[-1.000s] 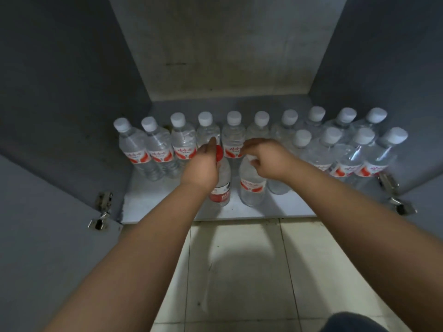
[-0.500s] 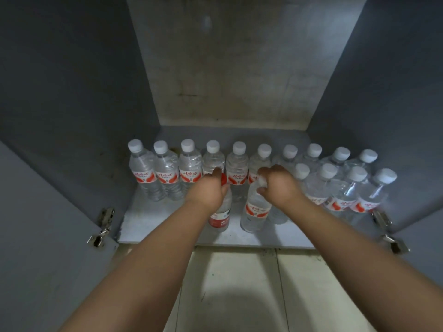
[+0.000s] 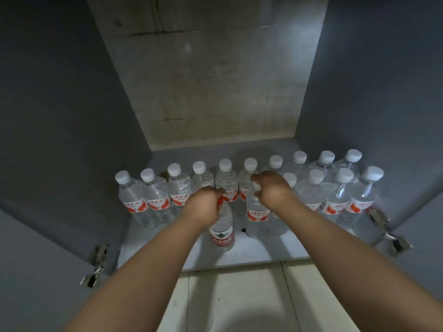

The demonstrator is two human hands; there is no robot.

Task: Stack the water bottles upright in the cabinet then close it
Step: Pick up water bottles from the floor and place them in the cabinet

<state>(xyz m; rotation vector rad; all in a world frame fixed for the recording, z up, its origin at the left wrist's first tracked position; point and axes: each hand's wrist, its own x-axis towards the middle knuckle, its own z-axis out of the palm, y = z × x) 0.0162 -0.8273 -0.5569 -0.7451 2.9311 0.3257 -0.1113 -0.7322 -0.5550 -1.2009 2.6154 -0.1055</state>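
Note:
Inside the open grey cabinet (image 3: 72,121), several clear water bottles with white caps stand upright in a back row (image 3: 153,200) and a second row at the right (image 3: 335,200). My left hand (image 3: 203,207) grips the top of a red-capped bottle with a dark red label (image 3: 221,236), upright on the shelf in front of the row. My right hand (image 3: 273,188) holds the cap end of a white-capped bottle (image 3: 257,216) standing just right of it. Both caps are mostly hidden under my fingers.
The white shelf floor (image 3: 148,248) has bare room at the front left. Both cabinet doors stand open, with metal hinges at the left (image 3: 96,264) and right (image 3: 388,231). Pale floor tiles (image 3: 239,303) lie below the shelf edge.
The camera has tilted up, so the bottles sit lower in view. Both hands stay on the same two bottle tops; the bottles have not visibly shifted on the shelf.

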